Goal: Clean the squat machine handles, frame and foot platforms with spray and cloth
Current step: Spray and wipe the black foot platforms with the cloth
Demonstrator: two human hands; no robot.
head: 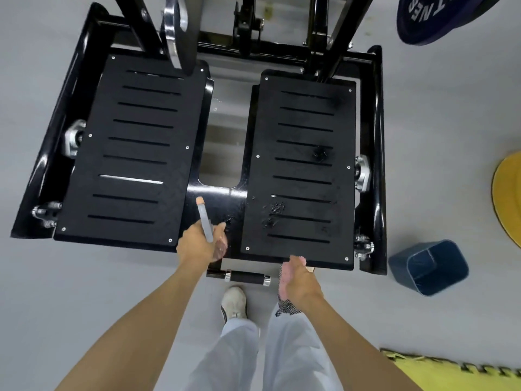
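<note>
Below me stands the black squat machine frame (pixel 376 114) with two slotted foot platforms. The left platform (pixel 135 153) looks dry. The right platform (pixel 303 176) carries wet spray patches (pixel 273 211). My left hand (pixel 198 245) grips a small clear spray bottle (pixel 220 249) with a long grey nozzle tipped in orange (pixel 204 220), held over the plate between the platforms. My right hand (pixel 298 279) holds a pink and checked cloth (pixel 283 289) at the near edge of the right platform. A short black handle (pixel 245 277) with chrome ends sticks out below the platforms.
A dark blue bin (pixel 428 266) stands on the grey floor to the right of the frame. A yellow weight plate (pixel 507 198) lies at the right edge, a dark blue plate (pixel 439 18) at the top right, and a yellow mat (pixel 451 373) at the bottom right. My shoe (pixel 234 303) is near the handle.
</note>
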